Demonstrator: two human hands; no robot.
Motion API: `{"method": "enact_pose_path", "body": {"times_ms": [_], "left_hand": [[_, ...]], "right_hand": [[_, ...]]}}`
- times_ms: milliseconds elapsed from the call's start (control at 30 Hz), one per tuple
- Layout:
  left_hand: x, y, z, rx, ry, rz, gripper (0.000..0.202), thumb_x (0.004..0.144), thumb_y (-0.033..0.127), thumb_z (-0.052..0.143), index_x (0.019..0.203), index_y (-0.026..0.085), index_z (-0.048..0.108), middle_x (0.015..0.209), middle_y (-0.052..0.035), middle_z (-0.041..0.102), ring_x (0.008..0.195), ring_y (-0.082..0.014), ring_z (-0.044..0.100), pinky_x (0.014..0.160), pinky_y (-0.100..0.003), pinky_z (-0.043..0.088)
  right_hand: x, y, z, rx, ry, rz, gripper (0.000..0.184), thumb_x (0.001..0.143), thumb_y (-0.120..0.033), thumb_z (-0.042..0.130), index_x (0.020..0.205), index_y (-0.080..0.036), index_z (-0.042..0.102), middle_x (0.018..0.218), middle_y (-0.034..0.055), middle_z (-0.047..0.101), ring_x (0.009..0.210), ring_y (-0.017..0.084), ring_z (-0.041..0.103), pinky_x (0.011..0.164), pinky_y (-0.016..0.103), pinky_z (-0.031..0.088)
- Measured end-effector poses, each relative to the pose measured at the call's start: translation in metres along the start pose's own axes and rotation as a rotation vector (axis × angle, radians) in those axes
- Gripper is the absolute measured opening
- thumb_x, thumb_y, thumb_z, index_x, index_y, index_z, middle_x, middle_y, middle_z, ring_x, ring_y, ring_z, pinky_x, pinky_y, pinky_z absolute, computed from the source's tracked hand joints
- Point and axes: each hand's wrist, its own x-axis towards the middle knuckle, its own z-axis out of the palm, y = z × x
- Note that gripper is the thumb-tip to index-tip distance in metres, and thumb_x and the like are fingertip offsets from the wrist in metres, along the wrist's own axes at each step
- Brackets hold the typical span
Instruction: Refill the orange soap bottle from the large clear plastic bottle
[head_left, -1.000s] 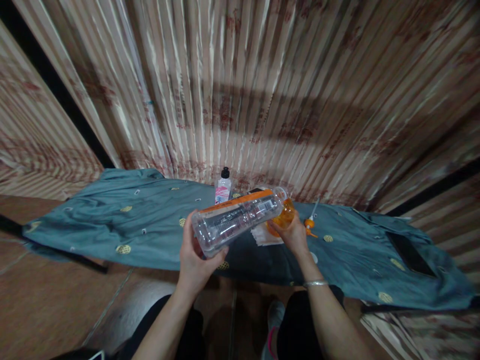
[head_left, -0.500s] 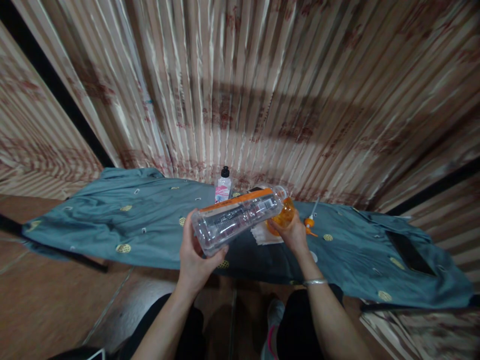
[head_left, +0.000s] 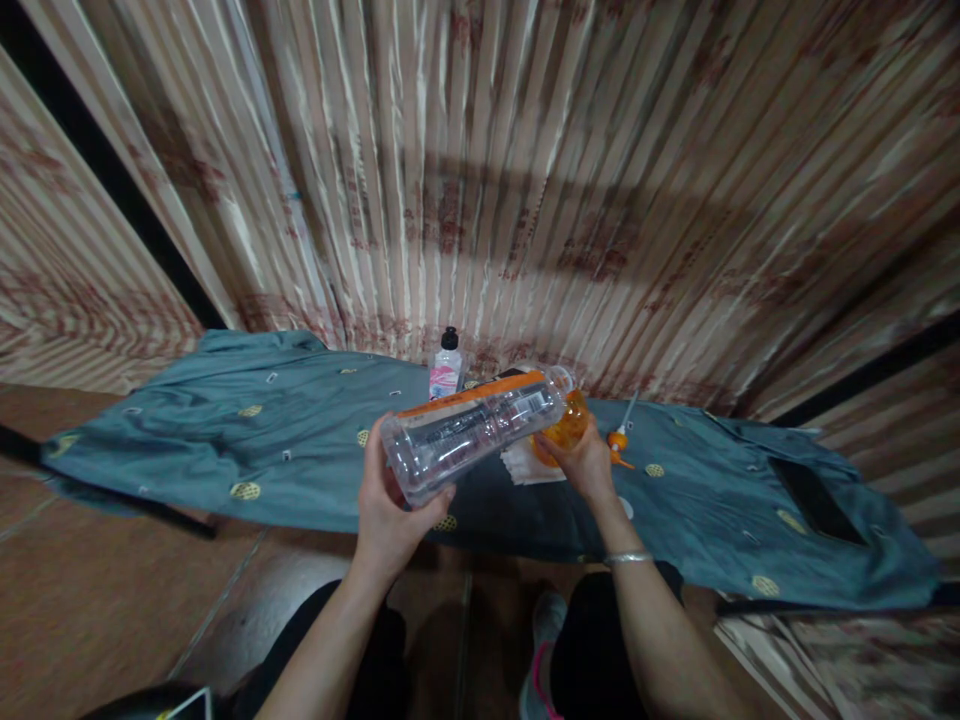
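My left hand [head_left: 397, 510] is closed around the base of a clear plastic bottle [head_left: 480, 430] with an orange-edged label. The bottle is tilted, its neck pointing right over an orange see-through spray bottle body [head_left: 566, 430]. My right hand [head_left: 589, 465] wraps round that orange bottle; its opening is hidden behind the clear bottle's neck. To the right of this hand lies an orange and white spray head [head_left: 617, 443] with a thin tube. White tissues [head_left: 529, 465] lie under the orange bottle.
A white bottle with a black cap and pink label [head_left: 446, 365] stands at the back of the narrow cloth-covered surface [head_left: 300, 440]. A dark phone [head_left: 817, 500] lies at the right. Pleated curtain [head_left: 480, 200] hangs right behind, with black poles [head_left: 112, 170] at the sides.
Both hands and bottles hold nearly the same pose. The whole view has shifted very slightly; nothing was taken hold of or let go.
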Motion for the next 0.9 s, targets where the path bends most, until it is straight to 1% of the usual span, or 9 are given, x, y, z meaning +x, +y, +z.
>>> {"method": "enact_pose_path", "body": {"times_ms": [167,267,367,467,567,767,900], "left_hand": [[-0.0007,-0.0018,0.0003,0.004,-0.012,0.003,0.098,0.069,0.054,0.088,0.15,0.017,0.048,0.132,-0.0157,0.069,0.114,-0.0313,0.074,0.095,-0.042,0.064],[-0.0009,-0.0029,0.001,0.004,-0.009,0.011,0.098,0.07,0.057,0.088,0.15,0.016,0.048,0.133,-0.0169,0.068,0.115,-0.0317,0.074,0.095,-0.042,0.064],[-0.0009,-0.0037,0.0015,0.002,-0.002,-0.006,0.099,0.068,0.06,0.088,0.148,0.017,0.048,0.132,-0.0169,0.068,0.113,-0.0309,0.075,0.092,-0.041,0.065],[-0.0009,-0.0039,0.0016,-0.025,-0.003,-0.017,0.1,0.068,0.059,0.089,0.148,0.017,0.048,0.132,-0.0168,0.069,0.11,-0.03,0.075,0.091,-0.04,0.065],[-0.0008,-0.0032,0.0012,-0.021,-0.013,-0.022,0.099,0.068,0.059,0.089,0.149,0.018,0.048,0.132,-0.0163,0.068,0.109,-0.0296,0.076,0.089,-0.04,0.066],[-0.0002,-0.0025,0.0009,0.011,-0.007,0.008,0.097,0.069,0.058,0.089,0.148,0.018,0.049,0.134,-0.0159,0.068,0.114,-0.0313,0.074,0.094,-0.042,0.064],[-0.0001,-0.002,0.0012,-0.013,-0.013,-0.001,0.097,0.069,0.056,0.089,0.148,0.017,0.049,0.133,-0.0164,0.068,0.113,-0.0307,0.074,0.092,-0.041,0.064]], "right_hand": [[0.0003,0.0015,0.0011,0.003,0.006,0.017,0.086,0.071,-0.059,0.082,0.138,-0.012,0.055,0.116,0.0211,0.079,0.107,0.04,0.077,0.092,0.051,0.061],[-0.0001,0.0006,0.0011,0.004,0.01,0.019,0.085,0.073,-0.058,0.081,0.139,-0.012,0.055,0.117,0.0214,0.079,0.107,0.04,0.077,0.092,0.051,0.061],[-0.0006,-0.0007,0.0005,-0.003,0.008,0.019,0.085,0.074,-0.056,0.082,0.14,-0.01,0.055,0.117,0.0234,0.079,0.107,0.042,0.077,0.091,0.053,0.061],[-0.0008,-0.0009,0.0005,-0.004,0.003,0.017,0.085,0.074,-0.055,0.082,0.141,-0.009,0.054,0.115,0.0235,0.079,0.106,0.042,0.077,0.091,0.054,0.061],[-0.0006,-0.0002,0.001,0.004,0.01,0.009,0.083,0.074,-0.054,0.082,0.14,-0.011,0.055,0.115,0.0218,0.079,0.106,0.041,0.077,0.092,0.054,0.06],[-0.0001,0.0013,0.001,-0.002,0.013,0.007,0.083,0.073,-0.054,0.083,0.139,-0.012,0.055,0.114,0.0208,0.079,0.105,0.04,0.077,0.091,0.052,0.06],[0.0004,0.0036,0.0019,0.005,0.01,-0.001,0.084,0.073,-0.056,0.082,0.139,-0.012,0.054,0.115,0.0212,0.079,0.105,0.04,0.077,0.09,0.051,0.06]]}}
